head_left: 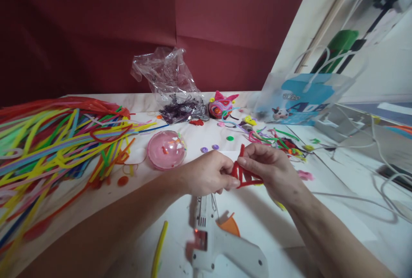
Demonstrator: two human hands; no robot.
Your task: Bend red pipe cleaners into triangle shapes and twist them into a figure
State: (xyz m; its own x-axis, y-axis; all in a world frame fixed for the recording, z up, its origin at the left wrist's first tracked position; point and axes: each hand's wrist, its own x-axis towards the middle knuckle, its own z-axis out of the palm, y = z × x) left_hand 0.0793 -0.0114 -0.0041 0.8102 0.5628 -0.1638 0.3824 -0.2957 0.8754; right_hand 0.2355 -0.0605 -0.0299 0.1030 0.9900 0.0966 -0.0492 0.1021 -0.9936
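A red pipe cleaner, bent into angular, triangle-like loops, is held between both hands above the table. My left hand pinches its left end with thumb and forefinger. On the other side, my right hand grips the upper right part, and a short red end sticks up past the thumb. Just below the hands lies a white hot glue gun with a red light lit on its body. An orange piece rests beside its nozzle, and a yellow pipe cleaner is to its left.
Many coloured pipe cleaners are heaped at the left. A pink clear dome, a plastic bag with dark strands, and a pink pipe-cleaner figure stand behind. A printed carrier bag and white cables are at the right.
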